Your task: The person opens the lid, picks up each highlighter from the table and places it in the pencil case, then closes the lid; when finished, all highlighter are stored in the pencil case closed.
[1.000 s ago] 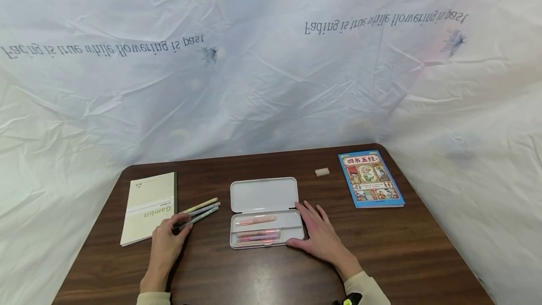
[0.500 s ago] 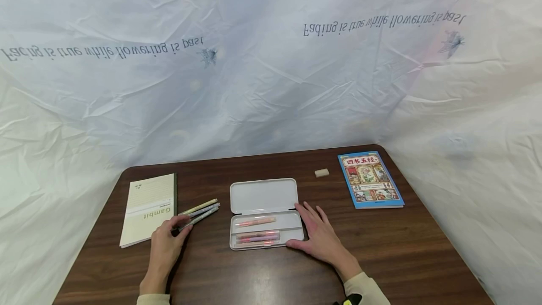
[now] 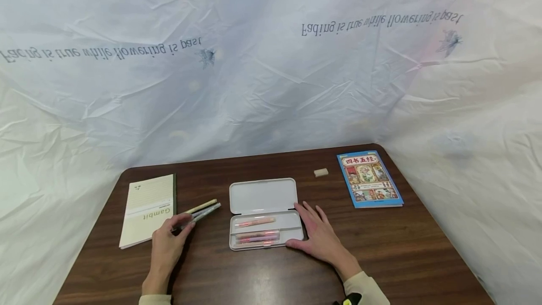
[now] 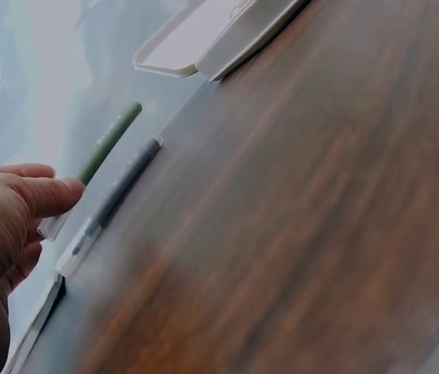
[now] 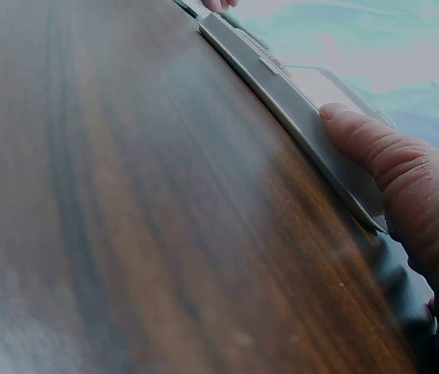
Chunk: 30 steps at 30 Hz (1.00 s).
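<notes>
My left hand point(image 3: 168, 241) pinches a green pen point(image 4: 109, 146) between thumb and fingers, its far end pointing toward the pencil case. The pen is held a little above the table. A grey pen point(image 4: 130, 183) with a clear end lies just beneath it, and a yellow pen point(image 3: 202, 206) lies beyond. My right hand point(image 3: 319, 236) spreads over the right end of the open white pencil case point(image 3: 292, 234). Its thumb point(image 5: 367, 140) touches the front rim; the fingertips are by the hinge corner. Several pinkish pens point(image 3: 258, 236) lie in the case's compartments.
A cream notebook point(image 3: 148, 206) lies left of the pens, partly behind my left hand. Toward the back right are a small beige eraser point(image 3: 321, 172) and a blue-edged book point(image 3: 370, 179). The brown table point(image 3: 262, 276) is backed by a hanging printed cloth point(image 3: 254, 84).
The green pen in my left hand has risen slightly and shifted over the grey pen, partly covering it. The right hand and the pencil case stay in place.
</notes>
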Available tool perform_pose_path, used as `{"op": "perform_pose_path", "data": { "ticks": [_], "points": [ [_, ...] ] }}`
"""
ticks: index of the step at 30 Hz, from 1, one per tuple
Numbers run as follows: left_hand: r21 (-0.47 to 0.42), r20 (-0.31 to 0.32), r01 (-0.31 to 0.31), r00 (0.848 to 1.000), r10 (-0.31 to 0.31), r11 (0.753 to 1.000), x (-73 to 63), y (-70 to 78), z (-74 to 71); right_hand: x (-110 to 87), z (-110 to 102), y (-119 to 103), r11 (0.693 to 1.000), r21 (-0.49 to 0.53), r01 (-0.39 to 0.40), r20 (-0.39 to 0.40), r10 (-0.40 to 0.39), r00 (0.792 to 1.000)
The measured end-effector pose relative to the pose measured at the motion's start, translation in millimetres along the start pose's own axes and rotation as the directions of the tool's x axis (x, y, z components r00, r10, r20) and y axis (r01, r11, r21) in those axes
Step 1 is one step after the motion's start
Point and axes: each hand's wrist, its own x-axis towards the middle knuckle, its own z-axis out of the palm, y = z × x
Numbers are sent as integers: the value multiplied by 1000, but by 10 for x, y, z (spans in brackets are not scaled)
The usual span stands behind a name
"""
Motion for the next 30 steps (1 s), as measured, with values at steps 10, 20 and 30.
{"op": "perform_pose_path", "data": {
  "ticks": [10,20,30],
  "points": [
    [-140,-48,-82,996,75,987,13,189,59,16,13,8,1000,-6,9,-11,-9,1000],
    [-180,59,-133,988,146,975,-10,435,308,12,10,17,1000,-11,9,-2,-9,1000],
    [-219,152,-300,930,336,928,-91,675,660,5,17,21,999,-24,46,-50,-47,998]
  ]
}}
